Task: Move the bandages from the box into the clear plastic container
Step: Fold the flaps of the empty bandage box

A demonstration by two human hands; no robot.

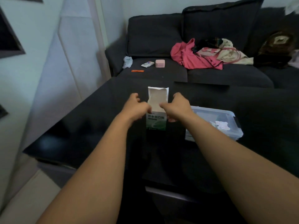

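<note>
On dark table, box, hands gripping

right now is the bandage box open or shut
Open: the box stands upright, its top flap raised, both hands gripping its mouth.

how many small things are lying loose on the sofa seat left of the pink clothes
4: a crumpled pale bag at the far left by the armrest, an orange strip in front of it, a white packet and a pink box to the right. The clothes pile may hide more.
</note>
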